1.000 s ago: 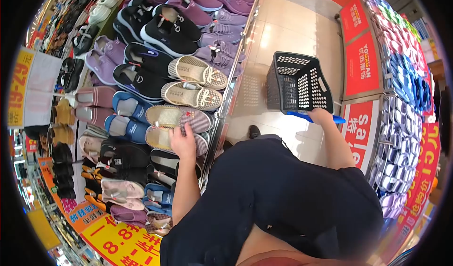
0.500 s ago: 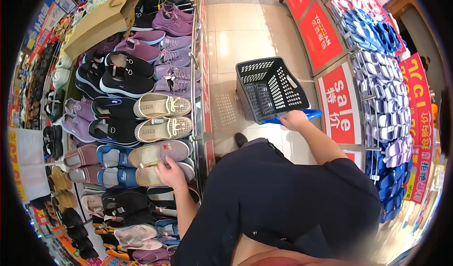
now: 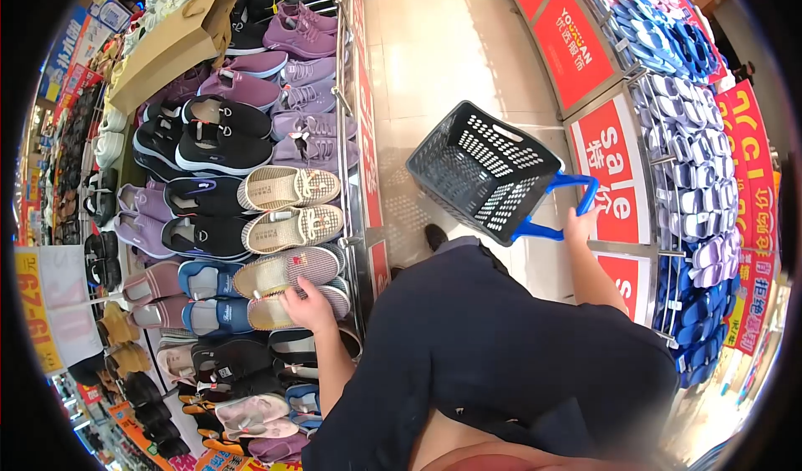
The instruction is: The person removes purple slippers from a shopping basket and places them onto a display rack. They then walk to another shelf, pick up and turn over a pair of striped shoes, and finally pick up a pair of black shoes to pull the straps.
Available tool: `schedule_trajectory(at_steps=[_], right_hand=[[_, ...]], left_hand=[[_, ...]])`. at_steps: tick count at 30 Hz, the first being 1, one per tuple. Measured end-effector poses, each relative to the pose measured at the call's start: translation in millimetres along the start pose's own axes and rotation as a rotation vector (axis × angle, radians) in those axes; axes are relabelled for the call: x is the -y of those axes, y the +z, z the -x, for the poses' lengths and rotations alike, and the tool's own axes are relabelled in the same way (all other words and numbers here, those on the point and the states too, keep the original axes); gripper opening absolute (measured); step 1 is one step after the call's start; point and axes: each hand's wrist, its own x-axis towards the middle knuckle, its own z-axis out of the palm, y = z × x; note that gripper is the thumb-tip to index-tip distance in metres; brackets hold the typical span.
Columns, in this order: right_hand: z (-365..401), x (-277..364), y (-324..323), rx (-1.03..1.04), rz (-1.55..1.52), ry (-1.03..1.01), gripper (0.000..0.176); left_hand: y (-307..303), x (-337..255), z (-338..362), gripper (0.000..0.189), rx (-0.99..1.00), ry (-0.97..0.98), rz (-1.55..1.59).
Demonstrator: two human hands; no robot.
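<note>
My left hand is closed at the edge of a beige woven slip-on shoe with a small red mark, just above its striped mate; what the fingers pinch is too small to make out. My right hand is wrapped round the blue handle of a black perforated basket, which is tilted over the tiled aisle. Beside the woven pair lie blue slip-ons and beige checked shoes with bows.
Rows of purple and black sneakers fill the left display, with a brown cardboard box at the back. A metal rail edges it. On the right stand red sale signs and racks of slippers.
The basket has turned, its handle swinging to the right along with my right hand. My left hand stays at the woven shoes, nearly unmoved.
</note>
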Motion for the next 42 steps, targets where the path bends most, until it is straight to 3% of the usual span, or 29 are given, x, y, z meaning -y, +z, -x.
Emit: schedule_trajectory(at_steps=[1, 2, 4, 5, 24, 35, 42], right_hand=[[-3.5, 8.6, -0.9, 0.097, -0.168, 0.223, 0.075], [-10.9, 15.0, -9.4, 0.315, -0.512, 0.485, 0.054], [-19.4, 21.6, -10.3, 0.375, -0.615, 0.593, 0.033], [-25.9, 16.5, -6.2, 0.376, -0.492, 0.517, 0.022], [-36.5, 122.5, 35.0, 0.552, -0.398, 0.26, 0.026], [-50.4, 123.5, 64.3, 0.617, -0.526, 0.263, 0.014], [-58.9, 100.0, 78.8, 0.595, -0.449, 0.164, 0.023]], left_hand=[[0.0, -1.6, -0.3, 0.039, -0.006, 0.004, 0.006], [-0.2, -4.0, -0.3, 0.038, -0.012, 0.009, 0.011], [-0.1, -5.4, -1.4, 0.038, -0.016, 0.017, 0.01], [1.4, -3.0, -0.4, 0.038, -0.012, 0.017, 0.003], [7.8, 2.3, 0.3, 0.034, -0.025, 0.029, -0.041], [10.6, -1.2, 0.3, 0.027, -0.09, -0.003, -0.067], [7.9, -11.8, 0.5, 0.024, -0.088, -0.119, -0.076]])
